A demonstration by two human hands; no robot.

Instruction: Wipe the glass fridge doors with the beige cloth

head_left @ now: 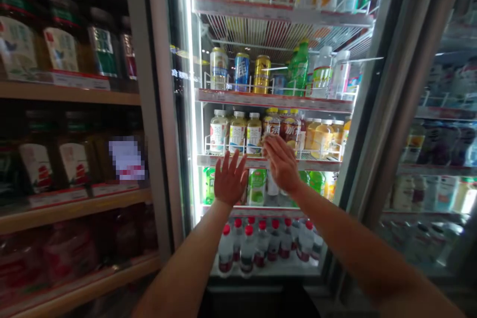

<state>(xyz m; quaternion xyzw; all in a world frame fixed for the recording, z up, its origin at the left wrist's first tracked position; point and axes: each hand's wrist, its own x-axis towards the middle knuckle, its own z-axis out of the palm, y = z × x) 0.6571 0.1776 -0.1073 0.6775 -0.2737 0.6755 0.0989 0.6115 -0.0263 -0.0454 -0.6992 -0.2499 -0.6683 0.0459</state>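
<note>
A tall, brightly lit drinks cooler with a grey metal frame and white wire shelves (274,10) fills the middle of the view, pale reflections lying across its clear glass front (283,68). To its left stands a dim rack with light wooden shelves (74,208), holding large dark-capped bottles with pale labels (61,49). Inside the cooler, red-capped clear plastic bottles (248,251) crowd the bottom, and blue and gold metal cans (262,74) stand beside green plastic bottles (301,69) higher up. The left hand (230,180) is wide, palm forward and fingers spread, before the shelf edge under the white-capped tea bottles (237,134); whether it touches the glass I cannot tell. The right hand (281,161) is narrow, its fingers nearly straight and close together, angled up in front of the yellow-capped brown tea bottles (291,126). Smallest is a pale, blurred scrap (269,136) at the right fingertips; whether they grip it or press it flat is unclear
</note>
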